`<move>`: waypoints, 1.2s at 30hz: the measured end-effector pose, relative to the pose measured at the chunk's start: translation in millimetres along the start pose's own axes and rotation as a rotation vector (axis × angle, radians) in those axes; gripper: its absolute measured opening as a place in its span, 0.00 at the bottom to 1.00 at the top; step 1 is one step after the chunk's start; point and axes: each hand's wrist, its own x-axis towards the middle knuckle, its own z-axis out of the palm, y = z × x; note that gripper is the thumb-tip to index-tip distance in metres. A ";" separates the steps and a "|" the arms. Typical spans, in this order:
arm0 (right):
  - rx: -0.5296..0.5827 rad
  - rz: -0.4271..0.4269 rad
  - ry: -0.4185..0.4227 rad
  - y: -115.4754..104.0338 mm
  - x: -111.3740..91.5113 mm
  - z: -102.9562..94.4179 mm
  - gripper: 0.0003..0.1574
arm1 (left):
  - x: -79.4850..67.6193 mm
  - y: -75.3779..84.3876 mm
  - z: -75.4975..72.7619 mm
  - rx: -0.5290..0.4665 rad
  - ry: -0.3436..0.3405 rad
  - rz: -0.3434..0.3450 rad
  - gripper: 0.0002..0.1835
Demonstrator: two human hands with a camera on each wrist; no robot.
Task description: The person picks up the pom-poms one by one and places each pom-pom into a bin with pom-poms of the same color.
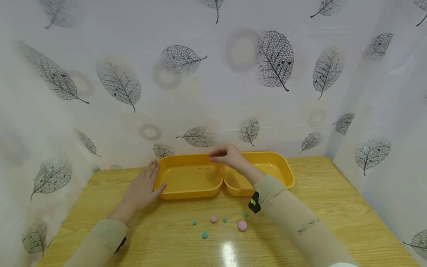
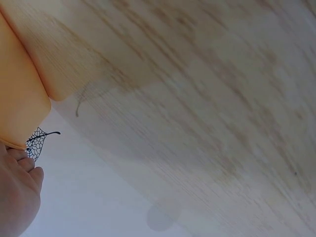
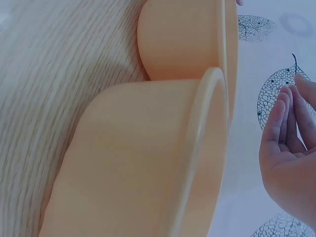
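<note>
Two yellow trays stand side by side, the left tray [image 1: 191, 194] and the right tray [image 1: 290, 178]. My left hand [image 1: 141, 189] rests against the left tray's left end, fingers extended along its rim and thumb by the front corner. Two tiny pink balls [image 1: 199, 167] lie inside that tray. Above its right back corner is my right hand [image 1: 230, 157]. Its fingers are fairly straight, with the tips close to the thumb. In the right wrist view the right hand [image 3: 291, 143] shows nothing visible between fingertips and thumb.
On the wooden table [image 1: 160, 237], in front of the trays, lie a large pink ball [image 1: 242, 225], a smaller pink ball [image 1: 213, 219] and several teal balls [image 1: 205, 235]. A leaf-patterned curtain [image 1: 213, 96] hangs behind the trays and along both sides.
</note>
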 end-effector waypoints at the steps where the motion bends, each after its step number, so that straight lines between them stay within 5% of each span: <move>1: 0.001 0.007 -0.003 0.0 -1.9 -1.6 0.17 | 0.2 -0.1 -0.1 0.001 -0.002 0.000 0.44; 21: -0.010 0.017 -0.114 12.3 -55.7 -25.4 0.16 | -0.4 0.2 0.0 0.014 0.004 0.000 0.44; 36: -0.014 -0.069 -0.204 25.4 -90.2 -27.0 0.15 | -0.3 0.6 -2.2 0.016 -0.007 -0.010 0.43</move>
